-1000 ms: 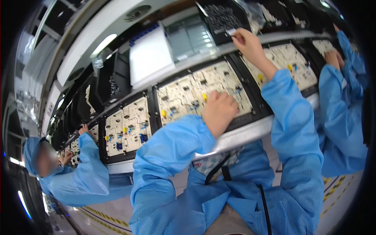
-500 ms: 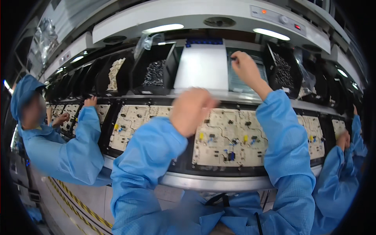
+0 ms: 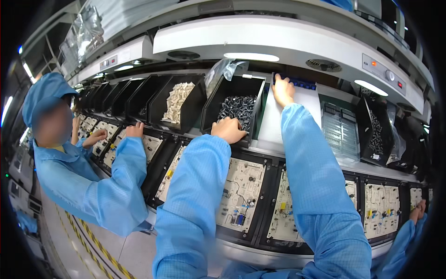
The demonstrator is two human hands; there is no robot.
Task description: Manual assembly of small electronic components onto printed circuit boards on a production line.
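My left hand is at the front lip of a black bin filled with small black cylindrical components. Its fingers are curled over the lip, and whatever they hold is hidden. Farther up and to the right, my right hand reaches over a white board to a row of blue components at its far edge. Those fingers are bent and pinched together at the left end of the row, against a blue component. Below my arms, cream circuit boards lie in black frames, fitted with blue, yellow and black parts.
A bin of cream-coloured parts stands left of the black components. Clear plastic trays and another bin of black parts are on the right. A co-worker in blue works close on my left. A white lamp hood hangs above.
My left hand has moved from above the boards up to the black-component bin. My right hand has gone to the blue components, and the view has swung left.
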